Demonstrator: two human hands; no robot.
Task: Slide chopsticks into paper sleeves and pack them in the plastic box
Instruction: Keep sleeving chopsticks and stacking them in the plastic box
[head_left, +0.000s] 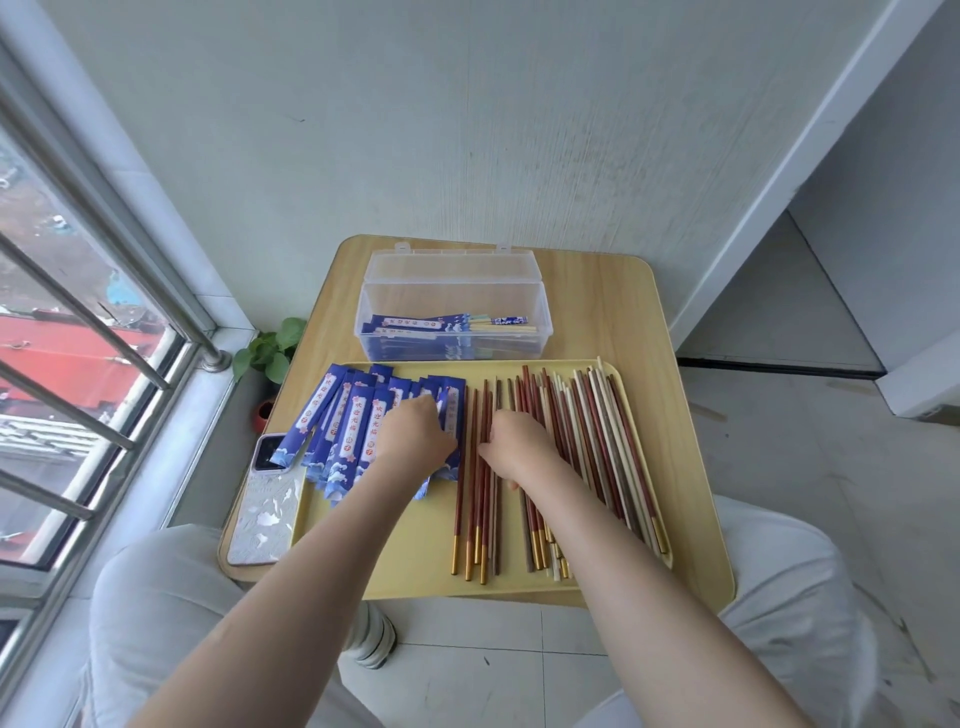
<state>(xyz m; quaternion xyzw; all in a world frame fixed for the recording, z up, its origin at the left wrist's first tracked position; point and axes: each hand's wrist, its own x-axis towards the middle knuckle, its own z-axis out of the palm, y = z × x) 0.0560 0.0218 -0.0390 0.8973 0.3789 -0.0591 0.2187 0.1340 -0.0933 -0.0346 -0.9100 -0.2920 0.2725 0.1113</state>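
- Head view: left hand (415, 434) on blue paper sleeves (343, 426), fingers curled, seemingly pinching one; grip partly hidden.
- Right hand (517, 441) on loose chopsticks (587, 447) in yellow tray (415, 540), fingers curled down; pinch unclear.
- Plastic box (452, 306) behind tray, open, sleeved pairs inside.
- Phone (267, 499) left of tray.

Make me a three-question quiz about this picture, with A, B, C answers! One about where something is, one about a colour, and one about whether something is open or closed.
1. Where is the phone?
A. left of the yellow tray
B. inside the plastic box
C. on the floor

2. What colour are the paper sleeves?
A. green
B. blue
C. black

3. The plastic box's lid is:
A. shut
B. missing
C. open

Answers:
1 A, it lies on the table beside the tray's left edge.
2 B, the sleeves are blue with white labels.
3 C, the lid stands up behind the box, with sleeved chopsticks showing inside.
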